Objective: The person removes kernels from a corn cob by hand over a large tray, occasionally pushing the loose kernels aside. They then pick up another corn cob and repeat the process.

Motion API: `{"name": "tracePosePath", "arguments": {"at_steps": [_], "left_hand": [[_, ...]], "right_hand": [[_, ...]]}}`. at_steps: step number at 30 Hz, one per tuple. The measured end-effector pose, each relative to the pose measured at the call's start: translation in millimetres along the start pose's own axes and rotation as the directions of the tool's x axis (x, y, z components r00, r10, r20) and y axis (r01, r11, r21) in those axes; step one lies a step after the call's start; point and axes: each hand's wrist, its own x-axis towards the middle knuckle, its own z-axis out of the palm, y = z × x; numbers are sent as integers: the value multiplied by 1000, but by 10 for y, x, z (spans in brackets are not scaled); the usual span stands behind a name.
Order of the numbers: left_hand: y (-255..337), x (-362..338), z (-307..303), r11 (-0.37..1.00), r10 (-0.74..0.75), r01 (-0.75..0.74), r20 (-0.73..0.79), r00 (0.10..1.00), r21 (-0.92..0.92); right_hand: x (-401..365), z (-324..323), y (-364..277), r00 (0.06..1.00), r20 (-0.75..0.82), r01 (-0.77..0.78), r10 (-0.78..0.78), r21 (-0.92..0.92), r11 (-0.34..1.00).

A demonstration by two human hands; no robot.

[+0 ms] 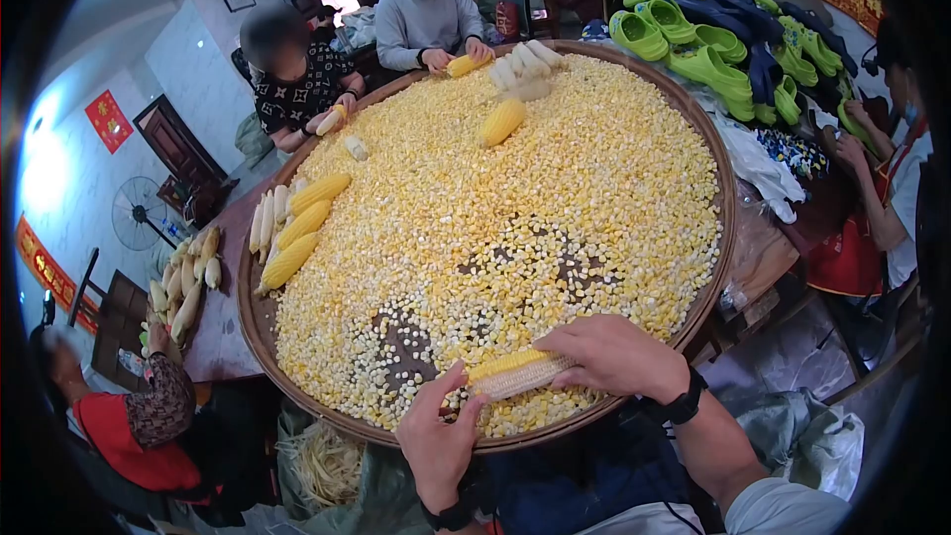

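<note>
Between my two hands lies a corn cob [520, 374], held crosswise over the near rim of a big round tray [260, 337]. Yellow kernels still line its far side, while the side toward me is bare and pale. My left hand [441, 426] grips the left end, thumb and fingers around it. At the right end, my right hand [619, 355] is closed on the cob, fingers over the top. Loose corn kernels [426, 178] cover most of the tray, with dark patches of its bottom showing close to my hands.
Several full corn cobs [309, 220] and stripped cobs [525, 64] rest on the kernels. Two people work corn at the far rim. Unshelled corn [183, 282] is piled on the left table by a seated person. Green clogs [708, 50] heap at right, near another person.
</note>
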Motion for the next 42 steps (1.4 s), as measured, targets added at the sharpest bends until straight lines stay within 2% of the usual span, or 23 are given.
{"name": "tracePosePath", "arguments": {"at_steps": [8, 17, 20, 26, 42], "left_hand": [[43, -12, -17, 998, -63, 63, 31, 998, 12], [-46, -1, 32, 986, 116, -110, -40, 992, 126], [-51, -10, 6, 996, 80, -80, 13, 997, 48], [-57, -29, 4, 998, 59, -59, 1, 998, -20], [15, -8, -47, 998, -14, 17, 42, 999, -60]], "right_hand": [[-5, 23, 5, 1000, -7, -3, 3, -7, 1000], [-8, 46, 45, 1000, -21, 6, -6, -23, 1000], [-2, 57, 49, 998, -50, 31, -32, -14, 999], [-6, 49, 40, 998, -54, 22, -23, -15, 1000], [-2, 30, 32, 999, -43, 26, -26, -5, 1000]]}}
